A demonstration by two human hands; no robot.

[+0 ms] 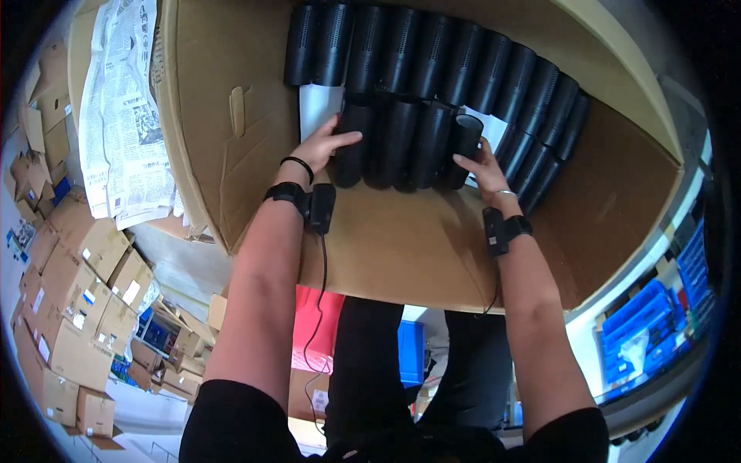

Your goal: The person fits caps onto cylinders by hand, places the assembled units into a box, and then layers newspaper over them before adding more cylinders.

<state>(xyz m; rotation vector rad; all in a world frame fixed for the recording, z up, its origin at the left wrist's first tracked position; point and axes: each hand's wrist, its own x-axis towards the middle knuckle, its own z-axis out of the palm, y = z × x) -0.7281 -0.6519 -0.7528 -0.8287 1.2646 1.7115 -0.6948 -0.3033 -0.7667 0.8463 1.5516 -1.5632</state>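
Inside a large open cardboard box [386, 262], a short row of black cylinders [395, 147] stands between my two hands. My left hand [326, 147] is curled on the row's left end, its thumb lying over the leftmost cylinder. At the other end, my right hand [486, 168] grips the rightmost cylinder [464, 143], which tilts and shows its round top. The fingers of both hands are partly hidden behind the cylinders. Beyond them a longer row of black perforated cylinders [401, 50] lines the far side and curves down to the right. White sheets [319, 108] show between the rows.
The box's near wall rises before my legs, and its left wall [224, 116] has a hand slot. Newspaper [127, 116] hangs left of the box. Stacked cartons [77, 285] fill the far left; blue bins [644, 324] stand at right. Cables hang from both wrist devices.
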